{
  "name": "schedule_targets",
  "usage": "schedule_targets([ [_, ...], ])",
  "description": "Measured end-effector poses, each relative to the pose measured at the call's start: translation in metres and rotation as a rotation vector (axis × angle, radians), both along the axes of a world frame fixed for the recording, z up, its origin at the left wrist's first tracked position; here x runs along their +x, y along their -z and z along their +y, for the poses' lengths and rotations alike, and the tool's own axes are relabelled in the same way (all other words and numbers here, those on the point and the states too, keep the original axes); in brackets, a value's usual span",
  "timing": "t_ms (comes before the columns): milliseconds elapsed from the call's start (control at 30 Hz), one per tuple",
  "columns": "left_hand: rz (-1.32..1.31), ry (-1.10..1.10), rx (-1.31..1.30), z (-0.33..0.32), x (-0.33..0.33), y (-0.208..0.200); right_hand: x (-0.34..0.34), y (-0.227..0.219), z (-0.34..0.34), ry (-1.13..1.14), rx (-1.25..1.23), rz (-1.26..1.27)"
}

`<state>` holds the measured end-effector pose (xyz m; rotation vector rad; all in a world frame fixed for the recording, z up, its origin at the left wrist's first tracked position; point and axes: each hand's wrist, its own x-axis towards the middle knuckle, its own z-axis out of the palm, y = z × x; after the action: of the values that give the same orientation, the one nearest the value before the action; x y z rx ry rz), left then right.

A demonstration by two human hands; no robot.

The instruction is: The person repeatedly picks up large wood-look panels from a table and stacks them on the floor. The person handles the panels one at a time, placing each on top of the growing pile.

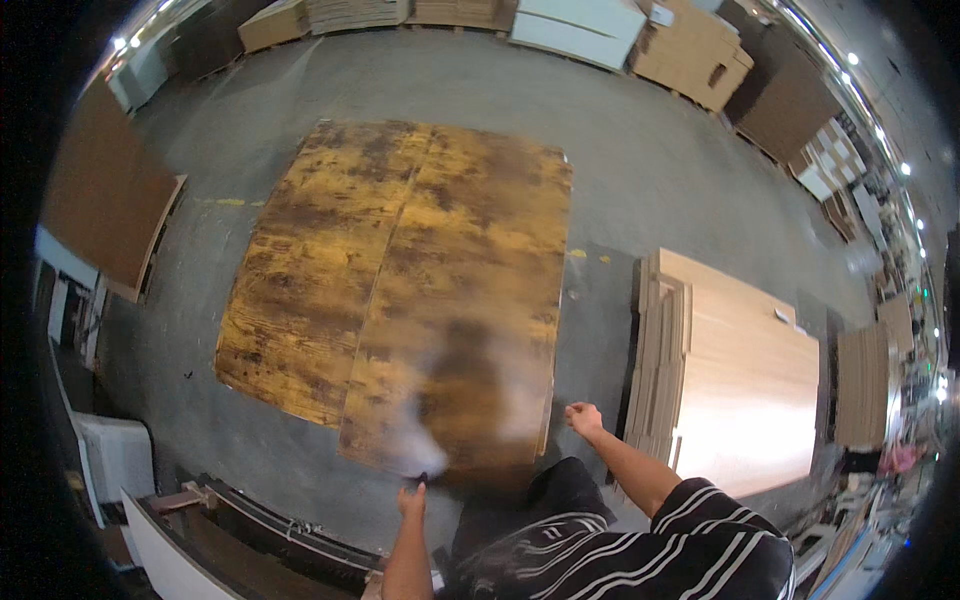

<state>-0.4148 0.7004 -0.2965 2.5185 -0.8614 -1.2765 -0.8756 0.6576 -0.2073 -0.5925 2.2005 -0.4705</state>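
Two large boards with a yellow-brown, dark-streaked wood-look surface lie side by side in front of me: the left board (310, 260) and the right board (480, 250), with a narrow seam between them. My left hand (411, 500) is just off the near edge of the right board, fingers closed around a small dark object (421, 478) whose kind I cannot make out. Out past that board's near right corner, my right hand (583, 418) is loosely curled over the floor, with nothing seen in it. A shadow and glare fall across the right board's near part.
To my right stands a low stack of pale wood panels (745, 370). A machine frame with a rail (280, 530) is at the near left. A tall brown stack (112, 195) rises at the left, and more stacks, including a white one (580, 30), line the far side of the grey floor (440, 85).
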Motion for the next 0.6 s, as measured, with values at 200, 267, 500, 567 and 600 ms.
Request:
schedule_targets([
  [200, 0.013, -0.198, 0.325, 0.018, -0.037, 0.025, -0.088, 0.038, -0.127, -0.140, -0.103, 0.264],
  [267, -0.044, -0.286, 0.367, 0.025, -0.058, 0.049, -0.124, 0.063, -0.187, -0.193, -0.208, 0.325],
  [500, -0.236, -0.927, 0.529, 0.040, -0.123, 0.118, -0.231, 0.161, -0.416, -0.053, -0.431, 0.306],
  [567, -0.024, -0.926, 0.106, 0.040, -0.140, 0.114, -0.243, 0.173, -0.452, -0.045, -0.458, 0.261],
  [600, 0.222, -0.886, 0.874, 0.027, -0.122, 0.106, -0.245, 0.178, -0.464, 0.001, -0.495, 0.261],
])
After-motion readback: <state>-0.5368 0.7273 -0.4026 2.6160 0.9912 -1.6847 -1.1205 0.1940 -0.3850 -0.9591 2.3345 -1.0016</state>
